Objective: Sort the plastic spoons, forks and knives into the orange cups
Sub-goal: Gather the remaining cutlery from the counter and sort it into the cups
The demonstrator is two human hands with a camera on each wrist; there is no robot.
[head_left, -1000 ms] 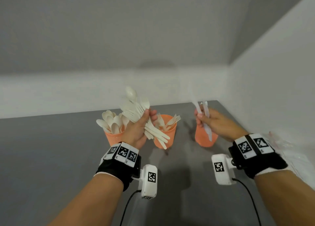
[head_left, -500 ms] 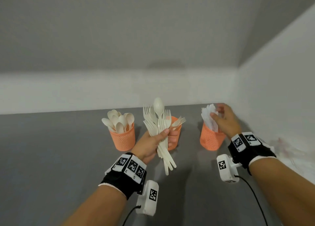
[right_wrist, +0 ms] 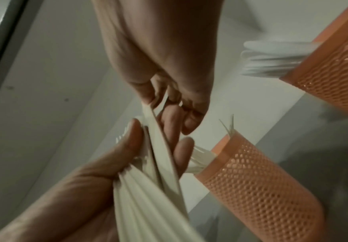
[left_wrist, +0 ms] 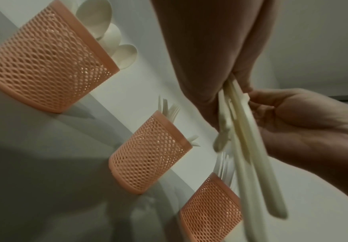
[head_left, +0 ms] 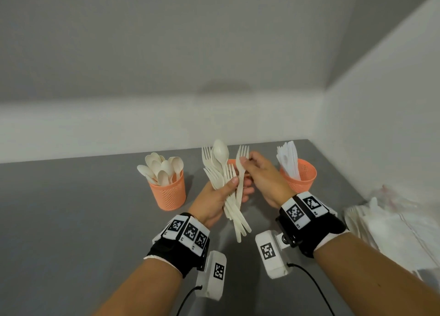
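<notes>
My left hand [head_left: 238, 187] grips a bundle of cream cutlery [head_left: 222, 172], several forks and one spoon [head_left: 220, 151], upright above the table. My right hand [head_left: 246, 163] pinches one fork [head_left: 242, 158] at the bundle's right side, just below its tines. Three orange mesh cups stand in a row. The left cup [head_left: 170, 193] holds spoons, the right cup [head_left: 303, 181] holds white knives, and the middle cup [head_left: 232, 161] is mostly hidden behind my hands. The left wrist view shows all three cups, with fork tines in the middle cup [left_wrist: 148, 155]. The right wrist view shows the pinched fork's handle [right_wrist: 158, 135].
The cups stand on a grey table [head_left: 71, 220] near a white back wall. A second wall runs along the right. Clear plastic bags and white packets [head_left: 392, 225] lie at the table's right edge, beside my right forearm.
My right hand has left the knives in the right cup and come left to the bundle, where it now pinches a fork. The left hand has kept the bundle upright.
</notes>
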